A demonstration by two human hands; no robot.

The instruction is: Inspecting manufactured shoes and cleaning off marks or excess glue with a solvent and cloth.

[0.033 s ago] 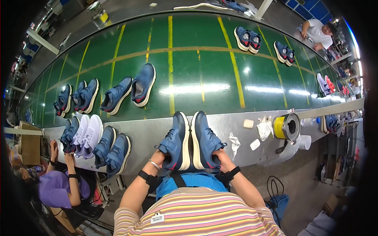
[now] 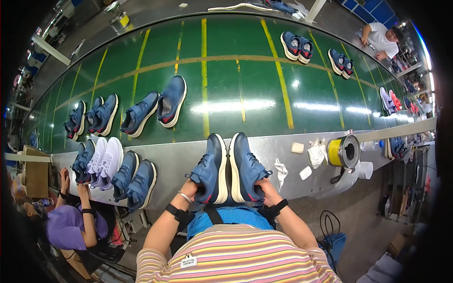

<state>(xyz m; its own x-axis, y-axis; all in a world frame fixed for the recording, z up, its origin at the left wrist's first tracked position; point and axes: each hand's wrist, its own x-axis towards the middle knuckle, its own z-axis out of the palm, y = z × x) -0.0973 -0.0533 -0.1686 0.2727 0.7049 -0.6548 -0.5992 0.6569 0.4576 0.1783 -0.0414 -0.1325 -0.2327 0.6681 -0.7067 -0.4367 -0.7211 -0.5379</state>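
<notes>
Left hand (image 2: 189, 190) grasping left blue shoe (image 2: 210, 166) at the heel; right hand (image 2: 270, 192) grasping right blue shoe (image 2: 244, 162) likewise, fingertips hidden. Both at the near edge of the grey metal counter (image 2: 177, 162), toes toward its far edge, pale soles facing, close together. Leftward along the near edge: pale lavender pair (image 2: 112, 158). Toward the right end: yellow-banded tin (image 2: 334, 153).

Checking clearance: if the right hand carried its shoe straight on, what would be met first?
Likely the blue shoe in the left hand: the right hand points forward and leftward, and its own shoe is close, sole to sole. Whether they touch is unclear.
</notes>
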